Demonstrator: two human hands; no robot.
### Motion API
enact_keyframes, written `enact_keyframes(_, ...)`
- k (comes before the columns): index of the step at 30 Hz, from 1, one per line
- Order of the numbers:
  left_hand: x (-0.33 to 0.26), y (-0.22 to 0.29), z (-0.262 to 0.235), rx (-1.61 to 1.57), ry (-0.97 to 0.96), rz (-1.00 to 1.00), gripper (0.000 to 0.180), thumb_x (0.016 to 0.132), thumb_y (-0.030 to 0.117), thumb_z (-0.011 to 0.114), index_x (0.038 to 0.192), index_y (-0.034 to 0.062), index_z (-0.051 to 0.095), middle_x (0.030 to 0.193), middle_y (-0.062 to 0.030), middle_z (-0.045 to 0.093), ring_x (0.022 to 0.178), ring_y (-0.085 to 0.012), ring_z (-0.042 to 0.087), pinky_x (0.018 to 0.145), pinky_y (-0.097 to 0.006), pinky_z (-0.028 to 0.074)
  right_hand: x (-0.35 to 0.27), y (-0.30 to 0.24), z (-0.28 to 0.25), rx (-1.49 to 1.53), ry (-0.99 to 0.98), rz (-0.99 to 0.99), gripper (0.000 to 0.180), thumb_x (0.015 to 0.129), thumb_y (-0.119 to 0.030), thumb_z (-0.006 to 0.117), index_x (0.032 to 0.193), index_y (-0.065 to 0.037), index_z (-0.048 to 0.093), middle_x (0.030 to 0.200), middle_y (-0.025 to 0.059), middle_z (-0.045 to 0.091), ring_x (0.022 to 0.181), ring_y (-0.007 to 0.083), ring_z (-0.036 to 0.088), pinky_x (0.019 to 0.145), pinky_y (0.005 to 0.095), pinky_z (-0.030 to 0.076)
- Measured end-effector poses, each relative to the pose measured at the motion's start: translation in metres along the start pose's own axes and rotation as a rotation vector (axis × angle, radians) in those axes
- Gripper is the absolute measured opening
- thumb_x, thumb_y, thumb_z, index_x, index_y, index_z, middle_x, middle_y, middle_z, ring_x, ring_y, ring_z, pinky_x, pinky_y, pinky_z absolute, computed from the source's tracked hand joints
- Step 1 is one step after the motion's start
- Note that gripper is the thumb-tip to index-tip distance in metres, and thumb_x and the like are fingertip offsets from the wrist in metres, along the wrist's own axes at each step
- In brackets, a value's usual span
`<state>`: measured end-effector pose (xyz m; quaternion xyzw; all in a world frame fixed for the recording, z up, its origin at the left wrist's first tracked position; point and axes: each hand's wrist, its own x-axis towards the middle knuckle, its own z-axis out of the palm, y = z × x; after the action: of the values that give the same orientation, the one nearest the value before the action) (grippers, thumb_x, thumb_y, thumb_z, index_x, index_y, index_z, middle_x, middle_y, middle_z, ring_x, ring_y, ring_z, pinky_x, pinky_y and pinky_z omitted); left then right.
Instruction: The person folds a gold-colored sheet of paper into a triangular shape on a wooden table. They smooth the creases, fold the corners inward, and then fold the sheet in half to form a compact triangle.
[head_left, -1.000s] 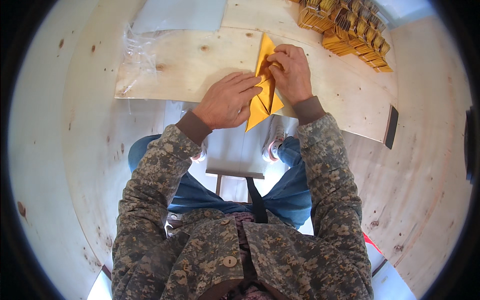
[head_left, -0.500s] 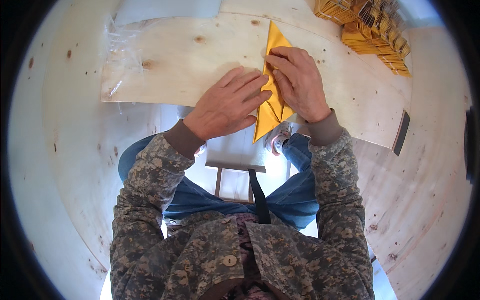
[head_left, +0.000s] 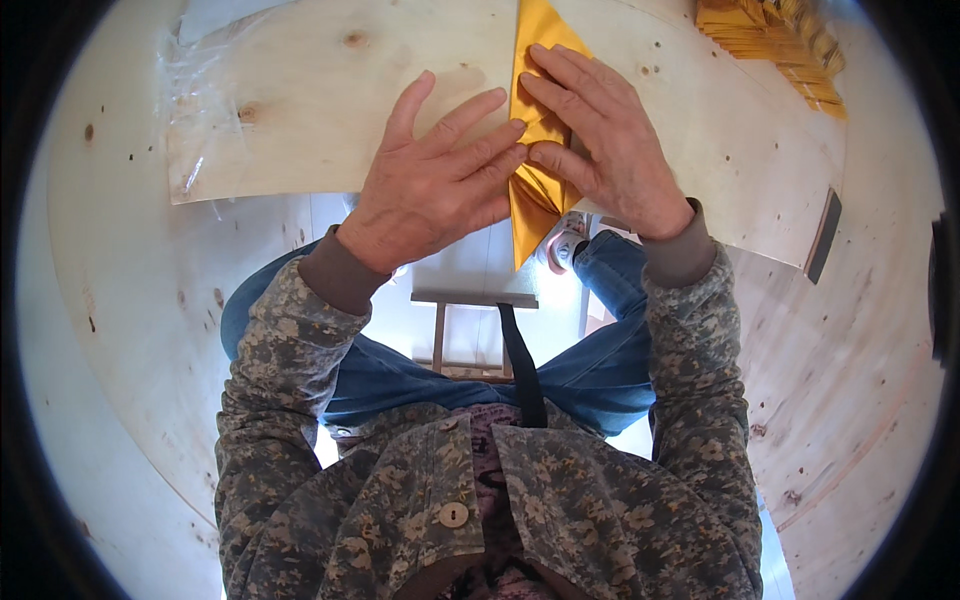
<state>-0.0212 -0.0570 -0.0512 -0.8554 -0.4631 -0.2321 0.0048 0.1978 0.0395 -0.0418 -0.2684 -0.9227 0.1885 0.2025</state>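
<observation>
The folded yellow paper point(head_left: 543, 128) is creased and pointed. The left hand point(head_left: 425, 190) touches its left edge, fingers splayed; the right hand point(head_left: 615, 145) overlies its right, unclenched.

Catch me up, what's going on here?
A person has both bare hands on a folded yellow sheet on a wooden table. The left hand, fingers spread, has fingertips at the sheet's left edge; the right hand lies over its right side. The sheet's lower tip overhangs the table's near edge. Yellow bundles sit at upper right, clear plastic at left.
</observation>
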Motion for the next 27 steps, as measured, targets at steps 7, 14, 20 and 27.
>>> enact_keyframes(7,-0.0005,-0.0026,0.003,-0.06,0.023,0.031,0.029,0.082,0.025,0.08,0.108,0.0151,0.075,0.121,-0.0011,0.069,0.133,-0.0226,0.054,0.119,-0.058,0.024,-0.0041,0.0044,0.0052,-0.044,0.009,-0.028,0.051,0.088,-0.028,0.073,0.134,-0.007,0.061,0.148,0.0118,0.052,0.137,0.0312,0.047,0.116,0.0441,0.036)
enact_keyframes(14,-0.0058,0.0009,0.0033,-0.088,0.115,0.01,0.019,0.076,0.02,0.082,0.093,0.0177,0.077,0.108,0.0017,0.071,0.119,-0.0205,0.062,0.119,-0.055,0.025,-0.0044,0.0015,0.0062,-0.035,-0.012,0.014,0.056,0.086,-0.026,0.075,0.137,-0.008,0.059,0.153,0.0079,0.047,0.14,0.0324,0.043,0.116,0.0426,0.036)
enact_keyframes(20,-0.0061,0.0033,0.0059,-0.109,0.157,-0.051,0.017,0.073,0.02,0.083,0.089,0.0192,0.078,0.1,0.0055,0.071,0.114,-0.0187,0.062,0.119,-0.053,0.025,-0.004,0.0022,0.0039,-0.03,-0.025,0.016,0.056,0.086,-0.027,0.075,0.136,-0.008,0.06,0.152,0.0081,0.048,0.14,0.0323,0.043,0.116,0.0429,0.035)
enact_keyframes(27,-0.0021,0.0006,0.0035,-0.025,0.09,0.049,0.019,0.078,0.017,0.08,0.096,0.0178,0.075,0.113,0.0025,0.071,0.125,-0.0197,0.06,0.12,-0.057,0.023,-0.0038,0.0046,0.0062,-0.045,-0.017,-0.004,0.054,0.089,-0.029,0.072,0.137,-0.009,0.059,0.152,0.0085,0.047,0.14,0.0326,0.044,0.117,0.0428,0.035)
